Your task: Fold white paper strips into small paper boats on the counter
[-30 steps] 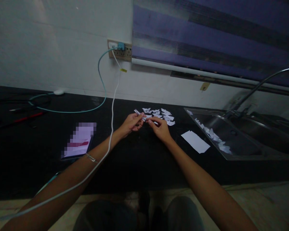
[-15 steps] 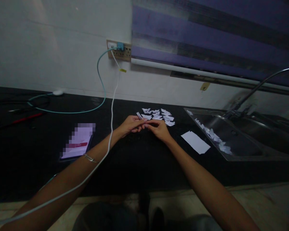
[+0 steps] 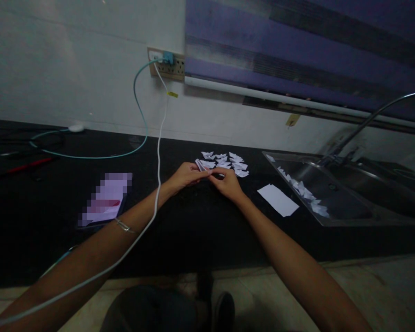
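Note:
Between my two hands, above the dark counter, is a small folded piece of white paper. My left hand grips it from the left, thumb on top. From the right, my right hand pinches its lower end with thumb and fingers. The fingertips hide part of the paper, so its full shape does not show. Just behind my hands lie several folded paper boats in a loose group. To the right of my right hand rests a stack of white paper sheets.
A steel sink with a curved faucet is at the right; more folded papers lie along its left rim. A tablet-like screen sits at the left. A white cable crosses over my left arm from the wall socket.
The view has shifted slightly. My left fingers have straightened and closed up beneath the paper, and the paper shows a wider fold. Both hands stay on it.

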Motion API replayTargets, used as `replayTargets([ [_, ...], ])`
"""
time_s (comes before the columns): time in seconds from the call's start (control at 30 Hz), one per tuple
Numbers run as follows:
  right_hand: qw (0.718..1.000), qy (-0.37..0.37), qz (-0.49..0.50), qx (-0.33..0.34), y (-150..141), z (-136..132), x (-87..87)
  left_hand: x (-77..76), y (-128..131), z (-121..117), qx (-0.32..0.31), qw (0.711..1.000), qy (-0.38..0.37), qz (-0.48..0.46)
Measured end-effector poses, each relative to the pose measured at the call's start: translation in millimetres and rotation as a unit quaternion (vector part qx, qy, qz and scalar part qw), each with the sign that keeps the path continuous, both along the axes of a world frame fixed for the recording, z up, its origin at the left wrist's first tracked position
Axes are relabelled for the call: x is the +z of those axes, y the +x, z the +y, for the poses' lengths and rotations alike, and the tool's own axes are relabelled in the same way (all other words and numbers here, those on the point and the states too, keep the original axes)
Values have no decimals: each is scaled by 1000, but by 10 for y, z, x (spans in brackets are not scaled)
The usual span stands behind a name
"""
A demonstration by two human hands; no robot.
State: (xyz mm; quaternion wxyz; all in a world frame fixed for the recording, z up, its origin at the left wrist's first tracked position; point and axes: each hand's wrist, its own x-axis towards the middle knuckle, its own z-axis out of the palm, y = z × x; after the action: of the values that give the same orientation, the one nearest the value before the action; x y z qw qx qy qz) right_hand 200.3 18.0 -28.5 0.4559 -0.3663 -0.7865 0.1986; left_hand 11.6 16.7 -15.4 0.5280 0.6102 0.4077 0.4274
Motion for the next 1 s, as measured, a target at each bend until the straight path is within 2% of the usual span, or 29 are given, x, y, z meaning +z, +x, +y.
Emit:
replayTargets([
  [0.13, 1000, 3, -2, -23, -3, -40, 46, 52, -22, -20, -22, 1000, -10, 19],
  [0.23, 999, -21, 7, -24, 0, -39, 72, 108, -57, -66, -46, 999, -6, -7],
  [0.4, 997, -58, 51, -19, 6, -4, 85, 130, -100, -90, -44, 998, 25, -26],
  [0.53, 995, -77, 62, 21, -24, -9, 70, 132, -69, -81, -27, 998, 64, -8],
  [0.67, 984, -128, 119, 41, -66, -24, 71, 172, -28, -100, 23, 996, 78, -25],
  [0.73, 981, -117, 157, 7, -82, -42, 89, 186, -16, -109, 61, 994, 81, -37],
  [0.87, 978, -30, 186, -88, -128, -123, 133, 193, 23, -120, 119, 989, 73, -58],
  [1.0, 984, 23, 146, -102, -197, -199, 144, 207, 104, -164, 135, 986, 62, -77],
])
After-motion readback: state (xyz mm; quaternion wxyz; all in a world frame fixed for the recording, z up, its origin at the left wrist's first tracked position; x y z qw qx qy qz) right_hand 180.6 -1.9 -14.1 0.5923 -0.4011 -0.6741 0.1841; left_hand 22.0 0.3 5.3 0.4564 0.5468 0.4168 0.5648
